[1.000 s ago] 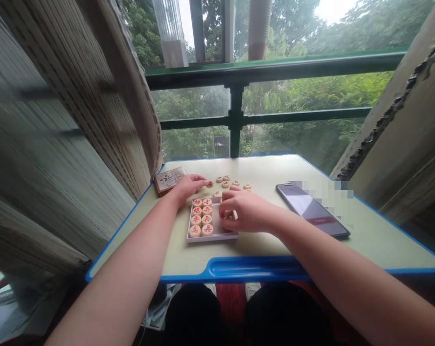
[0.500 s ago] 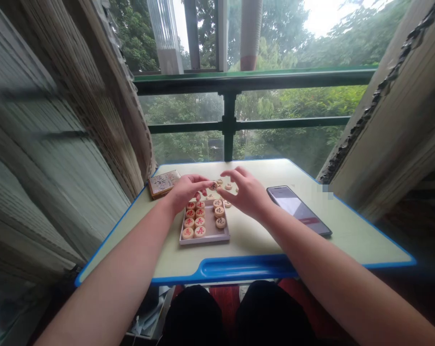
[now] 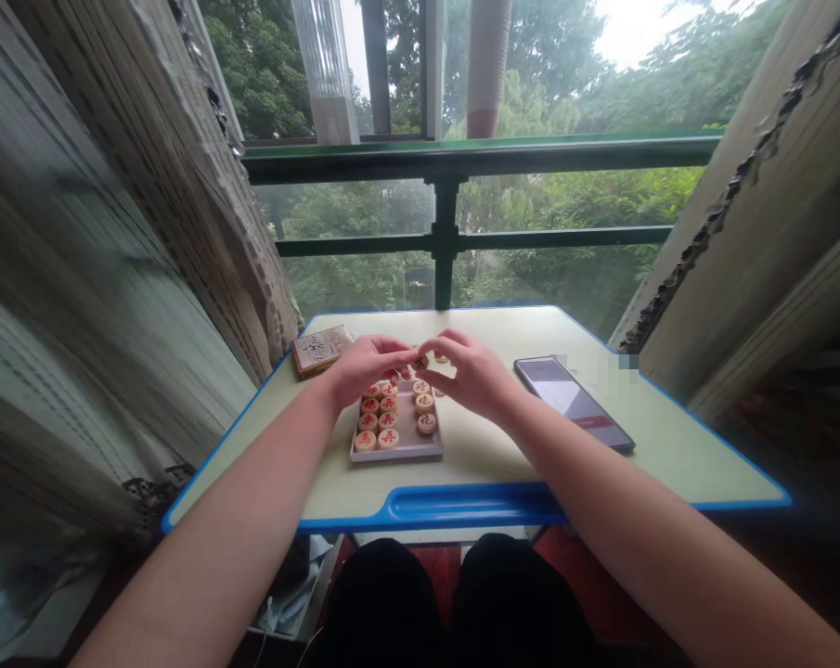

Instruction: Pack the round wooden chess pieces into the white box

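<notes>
Discs (image 3: 388, 439) of pale, smooth, wood-like material, round and thick, sit in a shallow, light-coloured rectangular tray (image 3: 397, 456): eight bear red characters in two columns of four along its left side, and three bear black characters in one column on its right. Over the tray's far edge, the left hand (image 3: 360, 371) pinches one black-marked disc (image 3: 420, 363), while the right hand (image 3: 471, 373) curves thumb and fingers narrowly about it, whether gripping cannot be told. One flat patterned box (image 3: 322, 351) and one slim, glossy phone (image 3: 573, 401) lie on the blue-edged table (image 3: 482, 455).
</notes>
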{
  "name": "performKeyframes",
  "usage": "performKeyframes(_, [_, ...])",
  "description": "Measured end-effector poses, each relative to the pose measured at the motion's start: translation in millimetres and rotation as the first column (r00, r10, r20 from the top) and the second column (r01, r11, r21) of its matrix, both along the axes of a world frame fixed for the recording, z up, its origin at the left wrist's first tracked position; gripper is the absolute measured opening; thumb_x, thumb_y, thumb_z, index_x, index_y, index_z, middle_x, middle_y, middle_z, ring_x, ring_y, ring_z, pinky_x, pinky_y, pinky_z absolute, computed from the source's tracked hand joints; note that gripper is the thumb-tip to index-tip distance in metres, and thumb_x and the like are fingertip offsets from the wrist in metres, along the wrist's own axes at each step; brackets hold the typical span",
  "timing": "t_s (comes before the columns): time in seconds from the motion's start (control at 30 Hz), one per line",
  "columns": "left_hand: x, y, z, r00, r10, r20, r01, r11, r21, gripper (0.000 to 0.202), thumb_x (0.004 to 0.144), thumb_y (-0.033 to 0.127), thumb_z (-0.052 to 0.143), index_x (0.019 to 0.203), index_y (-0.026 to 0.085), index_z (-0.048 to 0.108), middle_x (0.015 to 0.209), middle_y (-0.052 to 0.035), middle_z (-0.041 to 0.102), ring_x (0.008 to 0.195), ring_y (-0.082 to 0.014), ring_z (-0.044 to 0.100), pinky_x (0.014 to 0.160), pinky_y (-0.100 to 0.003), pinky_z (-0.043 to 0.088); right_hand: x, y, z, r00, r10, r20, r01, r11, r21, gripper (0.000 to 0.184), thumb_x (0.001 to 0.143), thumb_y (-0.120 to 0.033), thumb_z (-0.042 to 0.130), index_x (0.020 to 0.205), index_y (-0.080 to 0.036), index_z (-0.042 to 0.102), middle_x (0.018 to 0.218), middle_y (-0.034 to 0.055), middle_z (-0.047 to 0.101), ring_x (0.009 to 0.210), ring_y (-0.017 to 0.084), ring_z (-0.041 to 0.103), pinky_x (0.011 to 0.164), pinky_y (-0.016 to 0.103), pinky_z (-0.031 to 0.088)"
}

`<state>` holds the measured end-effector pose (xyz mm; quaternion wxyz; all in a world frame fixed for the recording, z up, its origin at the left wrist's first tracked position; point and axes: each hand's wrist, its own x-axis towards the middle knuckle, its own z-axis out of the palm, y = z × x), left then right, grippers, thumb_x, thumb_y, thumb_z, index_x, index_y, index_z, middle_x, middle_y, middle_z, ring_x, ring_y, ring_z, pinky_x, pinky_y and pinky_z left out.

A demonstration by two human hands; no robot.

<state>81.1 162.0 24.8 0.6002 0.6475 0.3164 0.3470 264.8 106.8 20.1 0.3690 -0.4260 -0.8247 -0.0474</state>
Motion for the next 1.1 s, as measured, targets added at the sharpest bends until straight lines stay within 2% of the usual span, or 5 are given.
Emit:
performKeyframes(0.23, [2.2,-2.9,-1.6,1.000,0.004,-0.008,-0.004,1.000,0.017,0.029,0.062,0.037,0.072,0.076,0.012,0.069,0.066,-0.0055,0.063,0.058,-0.0103,0.055,0.053,-0.022,0.039,3.7,5.1,1.0,0.990,-0.097,-0.103,0.099,0.995,0.010,0.031,0.075,-0.047,0.059,0.084,-0.018,0.061,0.078,0.0029,0.055,0.063,0.011,0.051,0.058,0.023,0.038])
performKeyframes(0.47, [2.7,-5.6,-0.8,0.999,-0.043,-0.022,0.043,0.999,-0.002,0.022,0.062,0.032,0.071,0.069,0.012,0.067,0.058,-0.0023,0.059,0.051,-0.0076,0.049,0.050,-0.021,0.036,1.2,1.0,5.8,0.995,-0.020,-0.093,0.013,0.997,-0.073,0.030,0.073,-0.040,0.063,0.093,-0.018,0.061,0.081,0.0031,0.056,0.065,0.011,0.049,0.060,0.023,0.039])
performKeyframes(0.63, [-0.5,-5.5,2.0,0.983,-0.087,-0.162,0.092,0.996,0.020,0.024,0.062,0.033,0.070,0.072,0.011,0.068,0.047,0.0005,0.051,0.045,-0.0061,0.041,0.042,-0.019,0.026,4.4,-1.4,13.2,0.997,0.036,-0.068,-0.049,0.979,-0.196,0.026,0.072,-0.039,0.062,0.084,-0.016,0.065,0.073,0.0018,0.057,0.062,0.010,0.047,0.057,0.022,0.035])
performKeyframes(0.87, [-6.0,3.6,0.2,0.995,0.089,0.053,-0.095,0.989,0.110,0.032,0.066,0.041,0.065,0.056,0.011,0.058,0.054,-0.0024,0.054,0.041,-0.0023,0.029,0.040,-0.020,0.017,4.7,-16.5,25.0,0.960,0.120,0.253,0.029,0.856,-0.517,0.030,0.063,-0.043,0.069,0.077,-0.017,0.064,0.067,-0.0009,0.055,0.056,0.009,0.044,0.051,0.021,0.029])
performKeyframes(1.1, [-4.3,6.8,-3.7,0.989,0.130,0.076,-0.135,0.988,0.070,0.035,0.066,0.043,0.065,0.052,0.013,0.052,0.048,-0.0002,0.048,0.039,-0.0026,0.028,0.040,-0.021,0.015,-12.1,-25.8,20.9,0.917,0.023,0.399,0.176,0.874,-0.454,0.030,0.061,-0.046,0.069,0.073,-0.020,0.061,0.071,0.0015,0.061,0.060,0.013,0.049,0.049,0.023,0.028])
